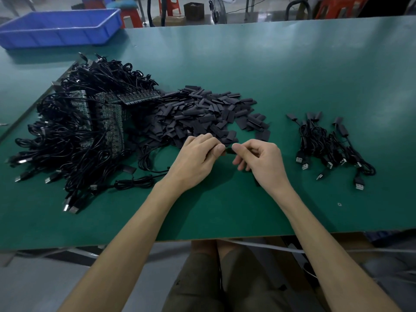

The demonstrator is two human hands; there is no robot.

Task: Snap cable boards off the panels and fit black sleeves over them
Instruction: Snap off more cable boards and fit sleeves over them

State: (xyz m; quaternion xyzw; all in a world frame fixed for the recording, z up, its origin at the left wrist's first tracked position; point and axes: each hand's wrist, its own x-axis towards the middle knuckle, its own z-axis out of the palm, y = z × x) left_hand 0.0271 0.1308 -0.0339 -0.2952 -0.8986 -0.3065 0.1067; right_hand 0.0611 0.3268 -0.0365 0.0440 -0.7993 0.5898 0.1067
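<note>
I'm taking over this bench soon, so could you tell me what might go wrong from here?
The small black part is only pinched between the left hand and right hand; it could slip and vanish in the sleeve pile behind. The cable looping beside the left hand lies against the tangled cable heap; a tug might drag it.

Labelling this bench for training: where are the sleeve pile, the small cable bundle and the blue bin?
sleeve pile [202, 110]: head view, middle of the heap.
small cable bundle [320, 141]: head view, tangled cords at its middle.
blue bin [56, 38]: head view, near wall.
</note>
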